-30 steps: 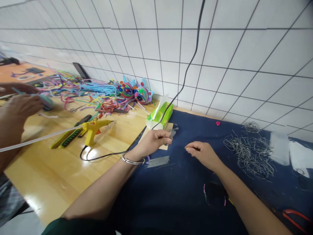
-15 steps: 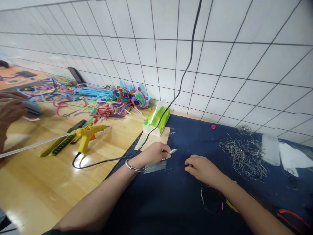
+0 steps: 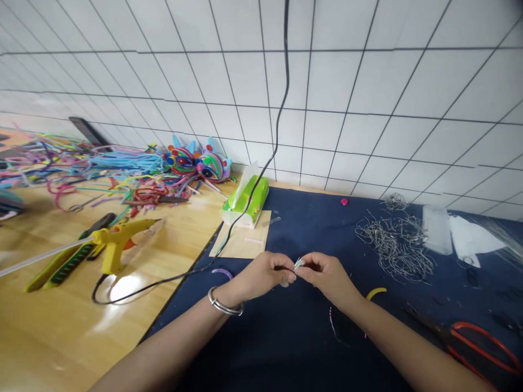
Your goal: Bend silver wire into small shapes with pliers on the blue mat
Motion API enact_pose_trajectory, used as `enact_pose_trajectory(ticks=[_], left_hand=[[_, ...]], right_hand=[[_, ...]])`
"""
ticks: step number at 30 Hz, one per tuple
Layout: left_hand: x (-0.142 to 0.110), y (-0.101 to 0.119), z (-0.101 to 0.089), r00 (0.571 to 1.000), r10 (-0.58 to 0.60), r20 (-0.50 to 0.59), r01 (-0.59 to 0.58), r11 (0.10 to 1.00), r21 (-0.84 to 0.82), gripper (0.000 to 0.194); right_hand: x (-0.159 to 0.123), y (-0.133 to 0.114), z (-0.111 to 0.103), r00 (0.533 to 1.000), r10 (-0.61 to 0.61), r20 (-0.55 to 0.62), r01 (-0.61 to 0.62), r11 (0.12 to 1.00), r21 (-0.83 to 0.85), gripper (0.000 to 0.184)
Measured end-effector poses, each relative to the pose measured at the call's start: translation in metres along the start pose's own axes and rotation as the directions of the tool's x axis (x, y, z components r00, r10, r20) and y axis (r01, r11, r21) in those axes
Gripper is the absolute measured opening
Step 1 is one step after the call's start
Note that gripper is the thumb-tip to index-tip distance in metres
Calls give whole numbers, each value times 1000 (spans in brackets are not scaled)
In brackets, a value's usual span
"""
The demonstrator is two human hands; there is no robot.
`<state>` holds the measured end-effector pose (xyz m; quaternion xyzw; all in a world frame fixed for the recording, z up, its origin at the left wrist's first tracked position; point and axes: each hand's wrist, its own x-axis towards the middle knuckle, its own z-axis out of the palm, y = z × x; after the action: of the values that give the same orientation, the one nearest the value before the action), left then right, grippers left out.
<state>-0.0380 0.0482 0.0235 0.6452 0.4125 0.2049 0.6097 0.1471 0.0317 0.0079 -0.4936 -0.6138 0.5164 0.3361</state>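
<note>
Far left: striped ball (image 3: 10, 202) cut off by the frame edge, loose coloured pipe cleaners (image 3: 126, 161) heaped behind it along the wall
Bare wood: yellow glue gun (image 3: 112, 258) lying just beside a yellow-handled tool (image 3: 61, 261), two striped figures (image 3: 212, 166) by the wall
Cloth edge: green tissue pack (image 3: 253, 198) on a cardboard sheet (image 3: 232, 247), purple piece (image 3: 223, 273) near my bangle
Left hand (image 3: 261, 276): thumb and fingers curled tight, gripping the strand bundle (image 3: 299, 263)
Bundle: thin pale strands, between my hands above the dark cloth (image 3: 278, 337), ends poking up a bit fanned; strand count too small to tell
Right hand (image 3: 329, 276): thumb and index pinched at the bundle's ends, other fingers curled
Changed: half a second ago the hands are apart and only my left has the bundle; now my right meets it, so I judge it's steadied from both sides and its ends can be handled
Right: beaded wire (image 3: 330, 316) partly behind my forearm, yellow piece (image 3: 376, 292) just beyond, tangled wire (image 3: 396, 247) well apart, red-handled scissors (image 3: 486, 328) at far right
</note>
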Motion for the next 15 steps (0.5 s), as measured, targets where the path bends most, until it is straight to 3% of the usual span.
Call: enact_pose_trajectory(ticks=[6,15], left_hand=[[3,-2,5,999,-50,-18,50,999,6,14],[7,-12,5,998,-20,-63,20,1000,-4,13]], right_hand=[[-2,0,2,998,52,-25,-50,995,86,21],[0,4,3,993,112,-40,-107,988,110,20]])
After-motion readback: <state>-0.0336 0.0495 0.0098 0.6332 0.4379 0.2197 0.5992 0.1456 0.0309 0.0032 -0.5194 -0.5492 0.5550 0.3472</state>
